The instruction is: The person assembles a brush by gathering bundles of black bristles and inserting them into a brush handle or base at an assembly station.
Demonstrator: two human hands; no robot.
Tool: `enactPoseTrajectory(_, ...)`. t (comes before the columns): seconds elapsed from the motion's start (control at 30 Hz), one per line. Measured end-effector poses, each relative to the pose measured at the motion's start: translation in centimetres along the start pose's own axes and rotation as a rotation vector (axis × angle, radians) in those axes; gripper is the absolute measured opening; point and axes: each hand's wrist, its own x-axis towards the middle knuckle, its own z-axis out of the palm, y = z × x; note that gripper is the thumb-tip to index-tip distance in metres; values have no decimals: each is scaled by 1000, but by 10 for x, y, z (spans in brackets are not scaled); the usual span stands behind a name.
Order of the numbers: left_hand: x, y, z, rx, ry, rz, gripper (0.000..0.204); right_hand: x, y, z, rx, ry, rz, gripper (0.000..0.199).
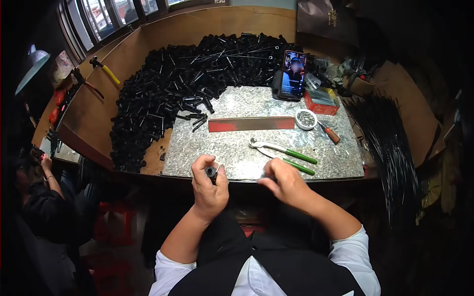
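My left hand is closed round a short black tubular part, whose hollow round end faces up between thumb and fingers. To its right, my right hand hovers over the front edge of the speckled stone slab. Its fingers are curled toward the thumb; what lies between them, if anything, is too dark to make out. Just beyond that hand lie end-cutting pliers with green handles. Farther back on the slab rests a long red-and-dark flat strip.
A large heap of black tubular parts fills the back left. A white dish of small metal pieces, a screwdriver, a red box and a propped phone stand right. Thin black rods overhang the right edge.
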Motion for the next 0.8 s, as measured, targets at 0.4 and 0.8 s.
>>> enactPoseTrajectory(0.4,-2,-7,-22,-483,-147,-460,11,-4,44,-8,-515,-1,97,31)
enactPoseTrajectory(0.8,4,-3,-19,-610,-166,-342,12,7,28,-16,122,202,227,15)
